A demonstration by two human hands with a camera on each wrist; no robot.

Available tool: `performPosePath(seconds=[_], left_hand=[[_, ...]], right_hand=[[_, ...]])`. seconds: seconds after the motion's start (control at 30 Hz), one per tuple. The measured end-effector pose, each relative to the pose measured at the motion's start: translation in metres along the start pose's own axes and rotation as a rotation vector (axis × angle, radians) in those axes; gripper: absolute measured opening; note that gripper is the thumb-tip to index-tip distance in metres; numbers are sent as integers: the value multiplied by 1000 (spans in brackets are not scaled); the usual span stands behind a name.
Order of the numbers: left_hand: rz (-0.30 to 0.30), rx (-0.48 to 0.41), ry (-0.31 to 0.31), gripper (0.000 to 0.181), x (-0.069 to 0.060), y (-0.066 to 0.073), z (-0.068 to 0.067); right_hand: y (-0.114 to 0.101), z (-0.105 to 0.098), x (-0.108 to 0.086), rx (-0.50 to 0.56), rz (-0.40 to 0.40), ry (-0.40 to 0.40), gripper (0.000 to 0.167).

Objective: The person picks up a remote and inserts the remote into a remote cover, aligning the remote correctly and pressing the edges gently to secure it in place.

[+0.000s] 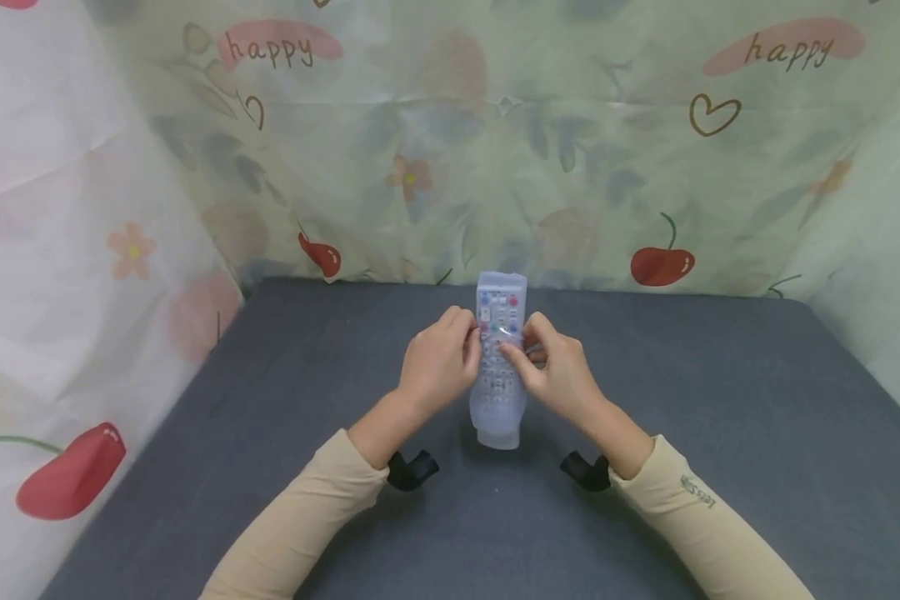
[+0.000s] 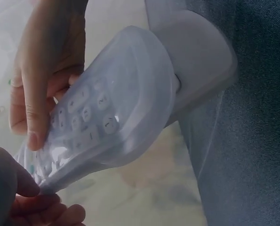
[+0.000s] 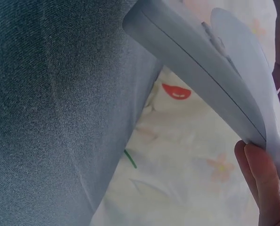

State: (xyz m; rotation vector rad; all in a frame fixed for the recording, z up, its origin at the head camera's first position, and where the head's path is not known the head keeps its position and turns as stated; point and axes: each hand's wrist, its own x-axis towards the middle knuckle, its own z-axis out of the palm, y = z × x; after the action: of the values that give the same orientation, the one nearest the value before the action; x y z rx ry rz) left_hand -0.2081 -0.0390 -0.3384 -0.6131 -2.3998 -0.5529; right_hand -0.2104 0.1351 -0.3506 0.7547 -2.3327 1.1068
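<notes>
A white remote control (image 2: 196, 52) is held up over the table inside a translucent silicone cover (image 2: 130, 103). Buttons show through the cover's face. At the near end, the cover's lip stands away from the remote, whose bare end sticks out below it. My left hand (image 1: 438, 354) pinches the cover's left edge between thumb and fingers. On the other side, my right hand (image 1: 561, 368) grips the covered remote, its thumb on the button face and fingers at the side and behind. The right wrist view shows the remote's grey-white side (image 3: 196, 66) apart from the lifted cover flap (image 3: 248, 52).
A dark grey cloth-covered table (image 1: 330, 350) lies beneath the hands. Behind it hangs a printed curtain (image 1: 570, 150) with cherries, flowers and lettering; another curtain panel (image 1: 60, 250) borders the left side. Black curved pieces (image 1: 412, 471) stick out by both wrists.
</notes>
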Motion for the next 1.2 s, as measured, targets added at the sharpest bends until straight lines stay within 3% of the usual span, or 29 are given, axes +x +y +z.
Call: performPosePath(seconds=[0.17, 0.3, 0.53, 0.7, 0.83, 1.07, 1.2], left_hand=[[31, 24, 46, 10, 0, -1, 1], [76, 67, 29, 11, 3, -1, -1], [128, 66, -67, 9, 9, -1, -7], [129, 24, -168, 6, 9, -1, -10], [127, 10, -204, 5, 8, -1, -12], [168, 9, -164, 4, 8, -3, -13], [137, -34, -114, 6, 9, -3, -11]], right_hand=[[-3, 1, -1, 18, 19, -3, 25], [-6, 1, -2, 72, 99, 5, 23], [-8, 2, -3, 149, 212, 37, 23], [-9, 4, -3, 201, 276, 42, 23], [-9, 5, -2, 221, 298, 40, 23], [-10, 5, 1, 238, 314, 54, 24], [-12, 4, 4, 249, 315, 59, 24]])
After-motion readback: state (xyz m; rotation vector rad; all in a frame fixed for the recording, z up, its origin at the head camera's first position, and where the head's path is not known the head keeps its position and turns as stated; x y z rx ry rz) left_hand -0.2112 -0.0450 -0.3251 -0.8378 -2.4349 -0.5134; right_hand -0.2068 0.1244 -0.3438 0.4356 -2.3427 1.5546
